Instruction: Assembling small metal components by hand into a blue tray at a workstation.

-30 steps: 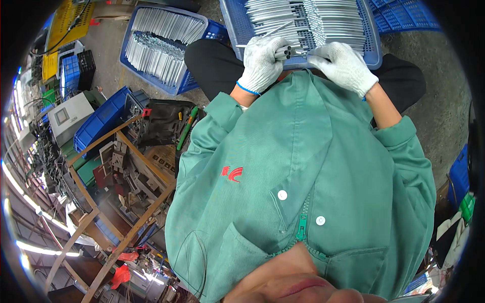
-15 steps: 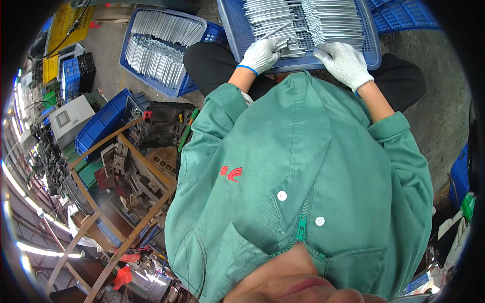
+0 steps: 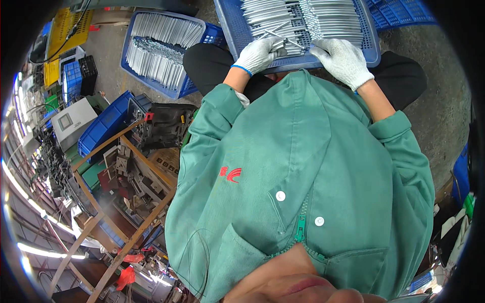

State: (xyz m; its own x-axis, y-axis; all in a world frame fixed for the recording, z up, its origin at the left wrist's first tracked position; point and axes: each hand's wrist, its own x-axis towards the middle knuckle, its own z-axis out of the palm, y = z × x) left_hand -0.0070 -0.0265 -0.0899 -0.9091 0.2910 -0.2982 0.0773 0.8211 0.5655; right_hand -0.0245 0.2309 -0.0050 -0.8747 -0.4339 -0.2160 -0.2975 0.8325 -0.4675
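Observation:
A blue plastic crate (image 3: 230,31) full of silvery metal rods stands in front of my lap. The rods lie in two rows, a left row (image 3: 268,14) and a right row (image 3: 339,22). My left hand (image 3: 256,55), in a white knit glove with a blue cuff edge, is closed on a few short metal rods (image 3: 278,47) at the crate's near side. Some rods there lie askew. My right hand (image 3: 342,61), gloved too, lies over the near end of the right row, its fingertips pointing left and partly spread. I see nothing held in it.
Left of my knee stands a second blue crate (image 3: 123,59) of similar rods. Another blue crate (image 3: 399,15) is at the far right. A wooden frame (image 3: 135,233) with metal parts, a grey box with a screen (image 3: 73,121) and a tilted blue crate (image 3: 106,123) stand leftward.
My left hand has shifted slightly left and nearer, with the rods in it. More loose rods show askew beside it. My right hand has barely moved.

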